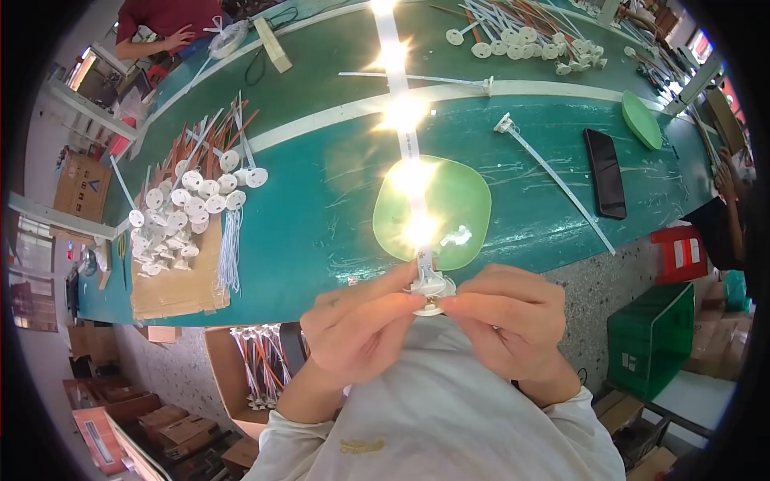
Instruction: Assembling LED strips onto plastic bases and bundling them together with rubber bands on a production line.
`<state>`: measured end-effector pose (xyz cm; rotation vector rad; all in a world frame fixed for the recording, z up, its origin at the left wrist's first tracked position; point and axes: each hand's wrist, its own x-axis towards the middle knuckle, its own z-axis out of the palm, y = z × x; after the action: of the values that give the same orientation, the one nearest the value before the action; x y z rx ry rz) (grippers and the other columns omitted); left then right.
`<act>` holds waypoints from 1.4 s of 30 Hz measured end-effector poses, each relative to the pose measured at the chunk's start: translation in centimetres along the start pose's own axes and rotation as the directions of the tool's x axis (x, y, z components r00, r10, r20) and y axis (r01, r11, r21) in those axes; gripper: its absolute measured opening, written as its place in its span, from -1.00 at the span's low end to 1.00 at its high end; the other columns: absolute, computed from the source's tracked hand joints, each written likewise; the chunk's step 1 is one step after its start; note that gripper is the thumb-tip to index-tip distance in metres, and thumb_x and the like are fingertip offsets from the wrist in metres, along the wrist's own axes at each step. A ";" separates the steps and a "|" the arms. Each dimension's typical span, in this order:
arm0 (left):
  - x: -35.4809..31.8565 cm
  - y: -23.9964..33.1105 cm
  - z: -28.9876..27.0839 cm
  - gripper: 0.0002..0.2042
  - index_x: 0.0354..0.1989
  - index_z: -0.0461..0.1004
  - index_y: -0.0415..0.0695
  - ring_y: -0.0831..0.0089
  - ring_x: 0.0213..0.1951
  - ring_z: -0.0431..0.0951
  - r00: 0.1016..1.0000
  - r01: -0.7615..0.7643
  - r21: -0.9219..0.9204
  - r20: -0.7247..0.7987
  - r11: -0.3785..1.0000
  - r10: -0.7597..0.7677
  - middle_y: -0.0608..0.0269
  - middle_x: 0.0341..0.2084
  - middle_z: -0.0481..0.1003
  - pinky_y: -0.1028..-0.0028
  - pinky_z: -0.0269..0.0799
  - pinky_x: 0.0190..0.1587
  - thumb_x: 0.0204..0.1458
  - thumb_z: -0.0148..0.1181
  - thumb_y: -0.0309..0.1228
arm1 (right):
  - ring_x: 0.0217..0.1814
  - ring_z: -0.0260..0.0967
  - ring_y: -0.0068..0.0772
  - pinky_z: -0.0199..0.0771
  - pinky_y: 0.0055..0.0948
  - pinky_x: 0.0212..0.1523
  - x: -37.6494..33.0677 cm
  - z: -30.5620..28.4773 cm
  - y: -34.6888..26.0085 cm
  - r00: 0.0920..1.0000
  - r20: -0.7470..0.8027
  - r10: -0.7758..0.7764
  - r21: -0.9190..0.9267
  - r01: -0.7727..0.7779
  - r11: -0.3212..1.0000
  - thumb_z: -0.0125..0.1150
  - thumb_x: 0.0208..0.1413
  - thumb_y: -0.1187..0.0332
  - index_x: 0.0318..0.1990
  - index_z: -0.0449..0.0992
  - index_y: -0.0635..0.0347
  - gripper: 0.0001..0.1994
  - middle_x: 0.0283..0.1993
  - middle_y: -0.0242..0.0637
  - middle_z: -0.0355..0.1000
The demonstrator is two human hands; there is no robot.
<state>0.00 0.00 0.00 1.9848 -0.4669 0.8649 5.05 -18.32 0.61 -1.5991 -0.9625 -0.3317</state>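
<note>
At the near edge of the green table point(305, 240), the left hand point(357, 329) and the right hand point(513, 317) both grasp the round white base point(434, 284) of an LED strip lamp point(409, 144), pinching it from either side. The lamp (its lit diodes flare brightly) extends away over a pale green dish point(465, 180). Toward the table's near left corner, a heap of unlit strip lamps point(192, 200) lies partly on a cardboard sheet point(180, 300); a black smartphone point(605, 172) lies toward the right end.

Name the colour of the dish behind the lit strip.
Light green; the dish shows best in the head view.
</note>
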 end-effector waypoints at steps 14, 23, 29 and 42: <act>-0.1 0.4 -0.9 -0.87 -0.41 0.52 -0.30 0.53 -0.63 0.51 0.992 0.068 0.078 0.101 0.995 -0.076 -0.13 -0.35 0.62 0.67 0.38 -0.55 -0.17 0.29 -0.68 | -0.58 0.38 -0.41 0.29 -0.55 -0.60 0.7 0.3 -0.7 0.994 0.042 0.096 -0.080 -0.092 0.993 0.30 -0.21 0.70 -0.31 0.61 0.33 -0.77 -0.51 -0.22 0.49; -0.5 -0.7 -0.2 -0.85 -0.29 0.52 -0.41 0.46 -0.34 0.64 0.920 0.375 -0.099 0.160 0.922 -0.358 -0.07 -0.26 0.60 0.59 0.56 -0.31 -0.07 0.25 -0.73 | -0.58 0.40 -0.40 0.31 -0.53 -0.59 1.4 -0.2 0.2 0.979 0.096 0.179 -0.107 -0.168 0.980 0.30 -0.12 0.66 -0.29 0.60 0.29 -0.81 -0.51 -0.23 0.49; 0.0 -1.1 1.4 -0.75 -0.25 0.49 -0.46 0.40 -0.24 0.63 0.938 0.337 -0.312 0.023 0.889 -0.347 -0.07 -0.25 0.57 0.49 0.62 -0.19 -0.19 0.28 -0.74 | -0.55 0.45 -0.44 0.34 -0.56 -0.56 1.0 1.0 0.7 0.967 -0.003 0.254 -0.089 -0.253 0.963 0.30 -0.06 0.63 -0.29 0.60 0.28 -0.85 -0.49 -0.22 0.51; 0.4 -0.6 2.3 -0.68 -0.09 0.45 -0.47 0.37 -0.12 0.60 0.922 0.346 -0.476 0.012 0.808 -0.388 -0.08 -0.22 0.58 0.44 0.56 -0.08 -0.09 0.21 -0.79 | -0.46 0.54 -0.34 0.45 -0.55 -0.44 1.0 0.8 0.9 0.978 -0.075 0.195 -0.129 -0.203 0.971 0.28 -0.05 0.64 -0.28 0.60 0.29 -0.85 -0.45 -0.18 0.55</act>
<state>1.53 -1.64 -0.88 1.5067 -0.2001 0.5229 6.06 -17.14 0.47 -1.7837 -0.7375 -0.3109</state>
